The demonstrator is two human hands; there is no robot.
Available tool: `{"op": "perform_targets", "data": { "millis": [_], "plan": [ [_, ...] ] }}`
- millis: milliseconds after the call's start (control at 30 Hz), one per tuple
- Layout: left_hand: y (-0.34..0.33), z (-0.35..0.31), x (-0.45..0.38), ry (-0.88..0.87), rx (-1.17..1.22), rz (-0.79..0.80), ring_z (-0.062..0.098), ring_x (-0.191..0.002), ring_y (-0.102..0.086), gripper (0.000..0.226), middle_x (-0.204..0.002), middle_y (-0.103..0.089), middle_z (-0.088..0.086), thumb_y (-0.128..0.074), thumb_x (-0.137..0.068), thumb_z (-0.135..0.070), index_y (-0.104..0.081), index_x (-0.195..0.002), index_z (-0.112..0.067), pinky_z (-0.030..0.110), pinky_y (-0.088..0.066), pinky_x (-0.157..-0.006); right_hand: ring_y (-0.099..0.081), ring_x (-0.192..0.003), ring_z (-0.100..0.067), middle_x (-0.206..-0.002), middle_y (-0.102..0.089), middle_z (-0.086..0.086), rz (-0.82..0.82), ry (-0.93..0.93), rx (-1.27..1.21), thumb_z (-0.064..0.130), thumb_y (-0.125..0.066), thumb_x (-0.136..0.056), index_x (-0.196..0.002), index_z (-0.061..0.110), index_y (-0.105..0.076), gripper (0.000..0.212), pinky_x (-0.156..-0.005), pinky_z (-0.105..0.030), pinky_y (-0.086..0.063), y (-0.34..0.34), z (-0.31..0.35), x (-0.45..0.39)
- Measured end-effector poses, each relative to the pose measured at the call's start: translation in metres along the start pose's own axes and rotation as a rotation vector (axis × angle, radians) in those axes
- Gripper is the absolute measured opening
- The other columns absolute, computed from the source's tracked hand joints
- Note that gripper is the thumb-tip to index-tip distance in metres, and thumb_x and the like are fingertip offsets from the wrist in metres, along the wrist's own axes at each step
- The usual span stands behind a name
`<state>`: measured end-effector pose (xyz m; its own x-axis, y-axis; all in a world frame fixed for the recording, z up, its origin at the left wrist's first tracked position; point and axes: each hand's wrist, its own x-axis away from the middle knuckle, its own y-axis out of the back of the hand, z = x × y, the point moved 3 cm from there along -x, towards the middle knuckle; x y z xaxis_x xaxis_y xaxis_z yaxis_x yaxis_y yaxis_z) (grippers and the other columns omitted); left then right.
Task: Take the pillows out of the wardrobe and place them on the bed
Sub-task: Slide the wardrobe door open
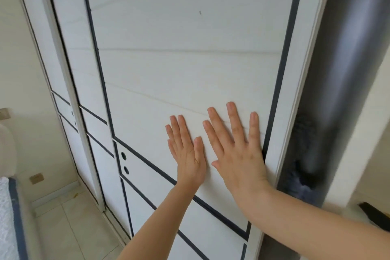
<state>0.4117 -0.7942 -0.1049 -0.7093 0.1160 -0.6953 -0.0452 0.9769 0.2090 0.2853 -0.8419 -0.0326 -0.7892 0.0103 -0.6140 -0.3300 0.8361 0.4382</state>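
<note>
Wardrobe door (190, 59) under flat left hand (187, 154), right hand (238, 152).

Blurred dark wardrobe interior (329, 112) beside the door's right edge, contents indistinct; bed (8, 217) cropped at left.

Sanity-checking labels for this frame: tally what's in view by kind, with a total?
Hands: 2, the left hand and the right hand, both flat on the door
Sliding wardrobe doors: 2, the near door and the far door
Round holes in the near door: 2
Wall sockets: 1
Total: 7
</note>
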Motion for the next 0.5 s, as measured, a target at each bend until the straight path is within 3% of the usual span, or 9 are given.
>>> {"op": "perform_targets", "data": {
  "millis": [267, 500],
  "plan": [
    [0.026, 0.040, -0.038, 0.019, -0.014, 0.068, 0.005, -0.146, 0.029, 0.058, -0.157, 0.031, -0.024, -0.009, -0.099, -0.054, 0.023, -0.147, -0.045, 0.036, 0.016, -0.116, 0.030, -0.138, -0.052, -0.154, 0.036, -0.020, 0.004, -0.008, 0.023, 0.068, -0.030, -0.091, -0.148, 0.008, 0.028, 0.101, -0.102, -0.073, 0.022, 0.002, 0.043, -0.045],
    [0.052, 0.080, -0.075, 0.050, -0.041, 0.131, 0.003, -0.143, 0.032, 0.060, -0.154, 0.035, -0.024, -0.007, -0.096, -0.058, 0.025, -0.145, -0.045, 0.036, 0.015, -0.117, 0.024, -0.140, -0.053, -0.156, 0.032, -0.020, -0.023, 0.014, 0.024, 0.069, -0.028, -0.090, -0.149, 0.008, 0.025, 0.100, -0.102, -0.074, 0.019, 0.001, 0.083, -0.091]
  ]
}}
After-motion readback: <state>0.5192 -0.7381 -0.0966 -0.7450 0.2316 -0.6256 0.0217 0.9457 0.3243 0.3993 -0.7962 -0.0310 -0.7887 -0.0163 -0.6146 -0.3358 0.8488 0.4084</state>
